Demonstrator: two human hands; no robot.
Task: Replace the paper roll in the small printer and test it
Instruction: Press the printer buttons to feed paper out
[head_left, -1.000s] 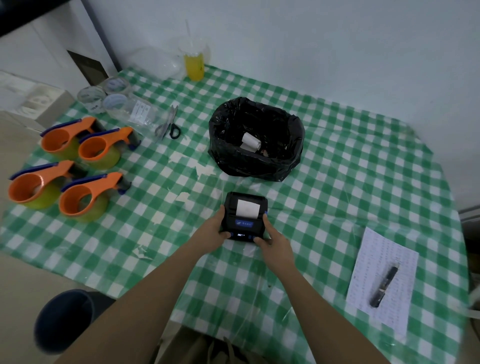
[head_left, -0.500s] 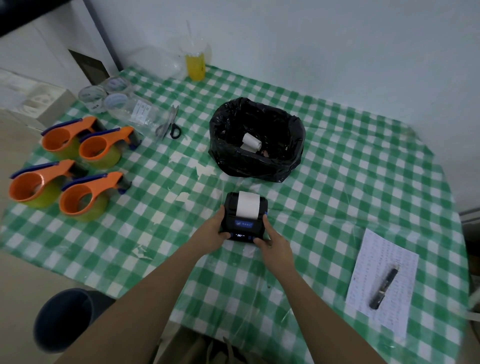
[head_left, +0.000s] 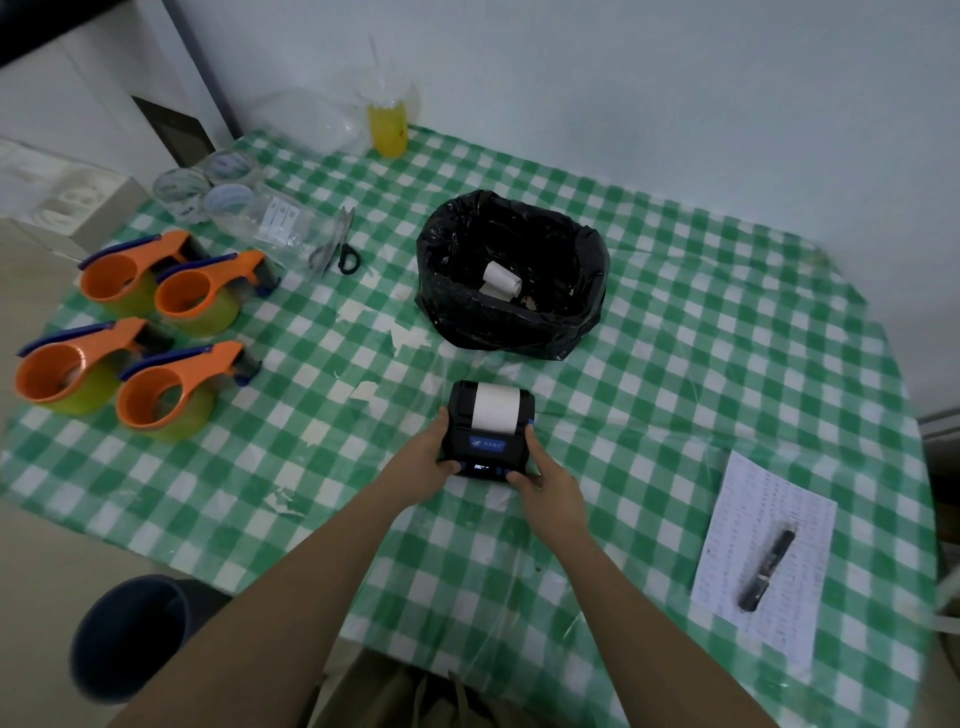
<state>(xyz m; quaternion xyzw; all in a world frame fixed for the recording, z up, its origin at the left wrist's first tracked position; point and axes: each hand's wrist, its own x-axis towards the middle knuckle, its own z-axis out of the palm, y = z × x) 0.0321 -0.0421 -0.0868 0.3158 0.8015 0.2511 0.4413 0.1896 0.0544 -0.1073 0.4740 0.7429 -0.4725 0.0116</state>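
Test print under way at the near edge of the table

Both hands, left hand (head_left: 427, 461) and right hand (head_left: 551, 483), clasp the small printer (head_left: 487, 432) on the checked tablecloth (head_left: 675, 395); white paper (head_left: 496, 408) feeds out, its display lit. Next comes tearing the strip cleanly. Beyond, the bin bag (head_left: 511, 270) holds a paper roll (head_left: 501, 279).

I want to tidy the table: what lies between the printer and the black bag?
Nothing: the head view shows bare tablecloth between printer and black bag.

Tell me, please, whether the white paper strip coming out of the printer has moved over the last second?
Yes. The paper strip has fed out away from the person, toward the black bag, and now reaches the back edge of the printer, which stayed in place.
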